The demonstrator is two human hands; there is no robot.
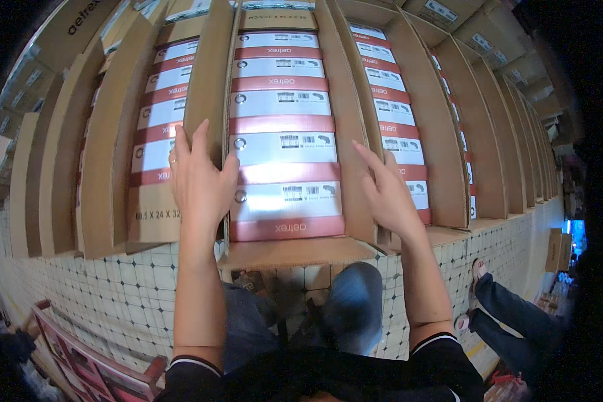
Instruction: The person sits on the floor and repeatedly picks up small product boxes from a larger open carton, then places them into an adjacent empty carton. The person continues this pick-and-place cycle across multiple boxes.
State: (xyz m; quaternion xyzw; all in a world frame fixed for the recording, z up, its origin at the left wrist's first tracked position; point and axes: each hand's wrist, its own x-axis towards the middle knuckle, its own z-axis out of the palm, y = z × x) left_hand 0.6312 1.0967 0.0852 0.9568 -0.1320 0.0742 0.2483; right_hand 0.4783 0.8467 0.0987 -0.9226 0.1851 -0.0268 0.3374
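An opened cardboard carton stands in front of me, filled with a row of white shoeboxes (285, 147) with red lids, their label ends facing up. My left hand (201, 175) is at the carton's raised left flap (211, 87), with fingers spread and nothing in them. Over by the right flap (345, 87), my right hand (386, 191) has its fingers stretched out and apart, also holding nothing. Whether either hand presses on the cardboard, I cannot tell. The carton's near flap (295, 253) is folded out toward my knees.
More open cartons with upright flaps (442, 134) line both sides, several holding similar shoeboxes (392, 104). Closed cartons (492, 40) are stacked at the back. A dark red wooden frame (90, 355) stands at the lower left. Another person's legs (516, 308) are at the right on the tiled floor (114, 288).
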